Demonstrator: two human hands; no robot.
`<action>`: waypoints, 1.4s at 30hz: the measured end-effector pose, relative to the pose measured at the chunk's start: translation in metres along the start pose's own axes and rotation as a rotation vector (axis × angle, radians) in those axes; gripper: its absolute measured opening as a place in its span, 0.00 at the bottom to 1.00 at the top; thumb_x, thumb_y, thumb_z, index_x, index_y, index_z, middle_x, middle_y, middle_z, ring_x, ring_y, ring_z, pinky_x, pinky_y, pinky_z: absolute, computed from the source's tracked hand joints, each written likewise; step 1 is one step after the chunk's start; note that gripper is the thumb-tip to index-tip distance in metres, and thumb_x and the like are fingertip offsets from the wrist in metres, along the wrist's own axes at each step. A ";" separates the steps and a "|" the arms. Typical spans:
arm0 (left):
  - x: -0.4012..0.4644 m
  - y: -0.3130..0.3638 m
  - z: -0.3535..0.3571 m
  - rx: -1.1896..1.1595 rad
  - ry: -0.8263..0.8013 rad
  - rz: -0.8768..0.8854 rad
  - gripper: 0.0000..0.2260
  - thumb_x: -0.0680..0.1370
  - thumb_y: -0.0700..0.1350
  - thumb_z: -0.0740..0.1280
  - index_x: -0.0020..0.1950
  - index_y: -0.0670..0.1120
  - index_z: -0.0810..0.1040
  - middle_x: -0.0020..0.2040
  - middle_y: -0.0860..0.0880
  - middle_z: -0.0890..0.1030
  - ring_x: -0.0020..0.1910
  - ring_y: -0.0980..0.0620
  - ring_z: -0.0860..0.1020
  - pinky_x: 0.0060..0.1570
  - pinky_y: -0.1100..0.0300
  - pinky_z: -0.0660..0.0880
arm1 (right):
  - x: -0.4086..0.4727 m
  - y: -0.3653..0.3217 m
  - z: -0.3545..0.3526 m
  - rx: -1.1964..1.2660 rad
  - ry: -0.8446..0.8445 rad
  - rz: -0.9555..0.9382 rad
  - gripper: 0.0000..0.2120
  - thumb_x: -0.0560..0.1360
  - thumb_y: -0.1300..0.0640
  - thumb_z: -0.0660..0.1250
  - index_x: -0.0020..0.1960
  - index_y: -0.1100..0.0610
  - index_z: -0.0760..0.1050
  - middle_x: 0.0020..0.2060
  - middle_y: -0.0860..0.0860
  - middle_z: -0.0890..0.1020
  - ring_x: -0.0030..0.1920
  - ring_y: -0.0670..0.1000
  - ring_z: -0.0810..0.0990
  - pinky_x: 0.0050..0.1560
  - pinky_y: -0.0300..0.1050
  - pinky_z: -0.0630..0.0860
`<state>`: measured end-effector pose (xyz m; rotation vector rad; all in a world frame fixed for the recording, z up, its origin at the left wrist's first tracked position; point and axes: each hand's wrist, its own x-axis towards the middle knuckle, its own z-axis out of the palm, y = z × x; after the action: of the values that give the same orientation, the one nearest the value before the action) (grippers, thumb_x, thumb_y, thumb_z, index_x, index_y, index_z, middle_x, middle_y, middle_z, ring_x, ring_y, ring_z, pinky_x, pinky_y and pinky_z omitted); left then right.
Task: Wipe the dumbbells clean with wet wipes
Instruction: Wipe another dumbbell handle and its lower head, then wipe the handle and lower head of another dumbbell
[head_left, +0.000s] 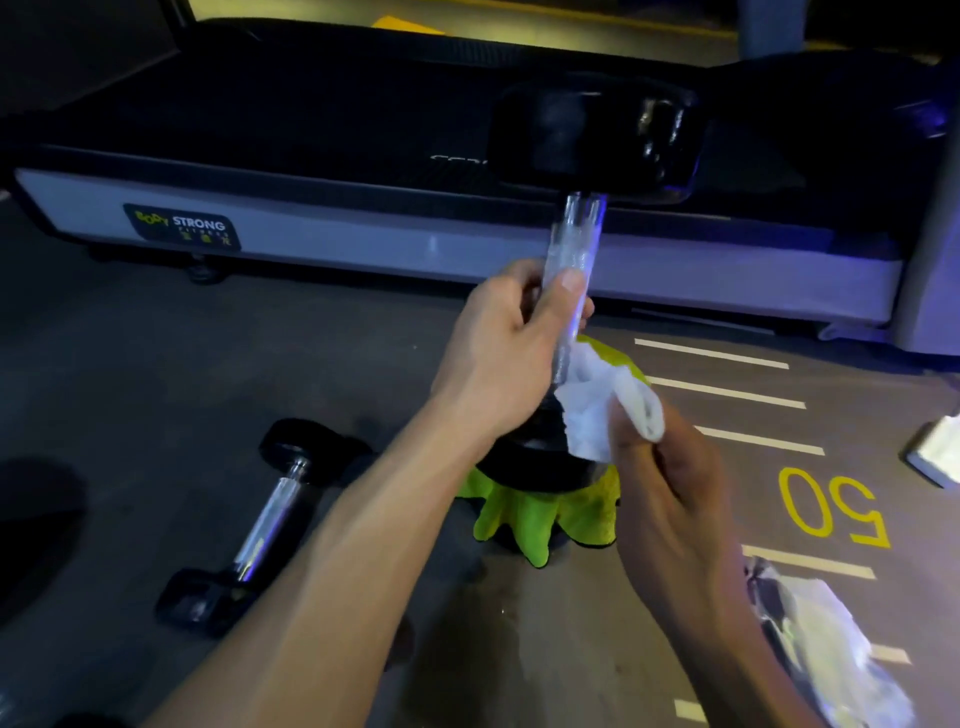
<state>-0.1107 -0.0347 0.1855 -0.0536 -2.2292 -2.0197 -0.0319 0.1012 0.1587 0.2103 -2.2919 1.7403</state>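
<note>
Along the far edge of the floor (156, 364), a dull grey rubbery surface painted with white dashes and a yellow "50" (831, 506), runs the long low deck of a treadmill (322, 171), black on top with a pale side rail bearing a "Body Strong" label (182, 228). Near the floor's middle a dumbbell (576, 228) stands upright on a crumpled lime-green cloth (540, 512), its glossy black heads at top and bottom and its chrome handle between. The left hand (504, 353) grips that handle, fingers and thumb curled round it. The right hand (670, 488) pinches a bunched white wet wipe (597, 400) against the handle's lower end. A second dumbbell (249, 530) lies flat toward the near left. A crinkled wipe packet (826, 644) lies at the near right edge.
</note>
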 end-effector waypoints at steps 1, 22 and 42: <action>-0.004 -0.001 -0.004 -0.024 0.003 0.011 0.08 0.87 0.49 0.63 0.51 0.50 0.79 0.46 0.50 0.87 0.43 0.52 0.86 0.44 0.53 0.83 | -0.006 -0.004 0.003 0.099 0.031 0.031 0.14 0.86 0.53 0.59 0.55 0.46 0.85 0.47 0.42 0.87 0.47 0.39 0.81 0.47 0.36 0.77; -0.060 -0.179 -0.306 0.846 0.310 -0.680 0.22 0.85 0.54 0.64 0.35 0.45 0.73 0.35 0.44 0.79 0.35 0.45 0.75 0.35 0.54 0.68 | -0.093 0.080 0.118 0.106 -0.641 0.657 0.24 0.68 0.29 0.70 0.59 0.40 0.82 0.49 0.47 0.88 0.53 0.48 0.85 0.62 0.55 0.79; -0.157 -0.159 -0.333 0.897 -0.153 -0.662 0.02 0.75 0.50 0.73 0.43 0.55 0.84 0.36 0.61 0.83 0.36 0.65 0.79 0.44 0.61 0.76 | -0.085 0.070 0.145 0.029 -0.745 0.517 0.07 0.79 0.52 0.67 0.54 0.44 0.80 0.47 0.47 0.89 0.51 0.52 0.87 0.58 0.64 0.80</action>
<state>0.0512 -0.3714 0.0407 0.7110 -3.3307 -0.9825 0.0143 -0.0224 0.0334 0.3408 -3.0558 2.2179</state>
